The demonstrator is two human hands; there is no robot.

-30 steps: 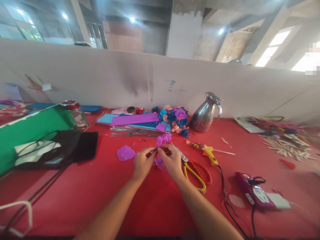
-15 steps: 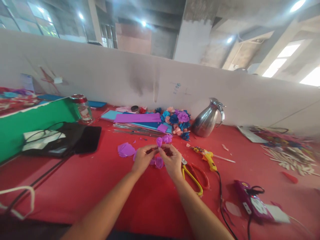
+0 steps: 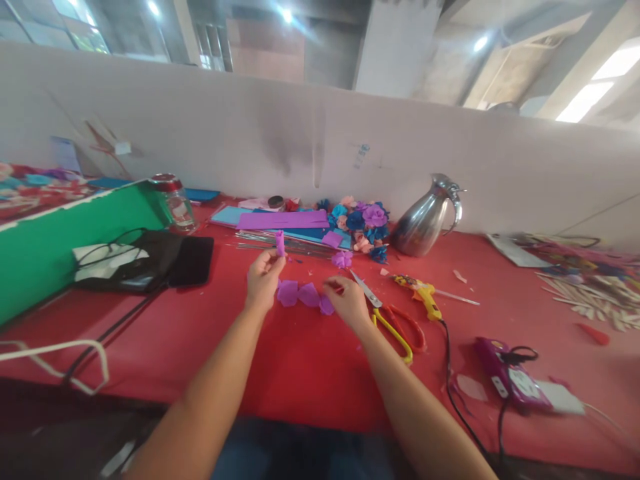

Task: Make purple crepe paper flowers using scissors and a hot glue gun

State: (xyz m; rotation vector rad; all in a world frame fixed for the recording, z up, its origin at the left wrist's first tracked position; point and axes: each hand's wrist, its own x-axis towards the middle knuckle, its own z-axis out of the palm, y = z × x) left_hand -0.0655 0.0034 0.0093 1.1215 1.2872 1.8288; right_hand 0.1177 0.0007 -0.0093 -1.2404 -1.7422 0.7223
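A rolled purple paper flower bud (image 3: 280, 243) stands upright in the pinched fingers of my left hand (image 3: 263, 279). My right hand (image 3: 347, 301) is low over the red table, its fingers bent and slightly apart, with nothing visible in them. Just beside its fingertips lies a purple paper petal (image 3: 327, 306), partly covered by the hand. More purple petals (image 3: 309, 295) lie in a row between my two hands. Scissors (image 3: 370, 293) with yellow and red handles rest right of my right hand. A small purple paper flower (image 3: 342, 259) sits beyond it.
At the back are purple paper strips (image 3: 283, 220), a heap of paper flowers (image 3: 363, 223) and a metal jug (image 3: 425, 217). To the right lie a yellow glue gun (image 3: 427, 300) and a purple power strip (image 3: 510, 377). A phone (image 3: 191, 261) and glass jar (image 3: 175, 207) stand left.
Both hands were together at the bud. My left hand has carried it left and up, while my right hand has let go and moved down beside the petals. The view has shifted slightly.
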